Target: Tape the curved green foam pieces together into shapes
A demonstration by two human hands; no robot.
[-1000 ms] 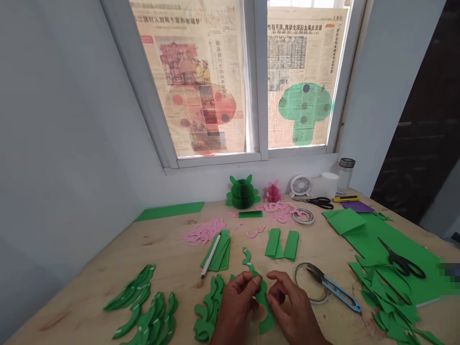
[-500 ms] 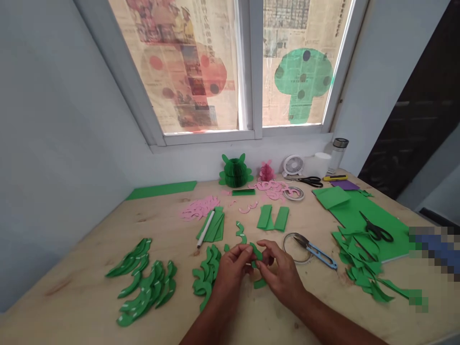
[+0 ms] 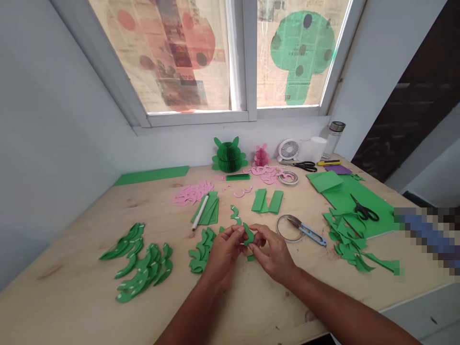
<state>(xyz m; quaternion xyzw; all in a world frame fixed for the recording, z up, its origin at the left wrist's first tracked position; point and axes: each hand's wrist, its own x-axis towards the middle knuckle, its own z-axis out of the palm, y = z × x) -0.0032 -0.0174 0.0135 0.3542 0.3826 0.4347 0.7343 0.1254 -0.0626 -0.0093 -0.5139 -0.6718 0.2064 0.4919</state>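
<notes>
Between my two hands, near the middle of the table, is a small curved green paper piece (image 3: 247, 235). The thumb and fingers of my left hand (image 3: 224, 249) pinch its left side, and my right hand (image 3: 273, 251) pinches its right side. Another green piece (image 3: 251, 258) lies on the table just below, partly covered by my fingers. Beyond my left hand is a wavy green strip with white marks (image 3: 234, 211). A pile of curved green pieces (image 3: 200, 251) sits directly left of my left hand.
Marked green pieces (image 3: 143, 273) lie at the left. A white pen (image 3: 200, 212) rests on green strips. Blue-handled snips (image 3: 311, 234) overlap a tape roll (image 3: 283, 235). Black scissors (image 3: 364, 211) and green scraps (image 3: 347, 239) are at the right. Pink cutouts (image 3: 194, 191) lie farther back.
The view has tilted down and shifted, so the tabletop things appear higher in the picture. The held green piece has turned slightly between my fingers, and both hands still pinch it.
</notes>
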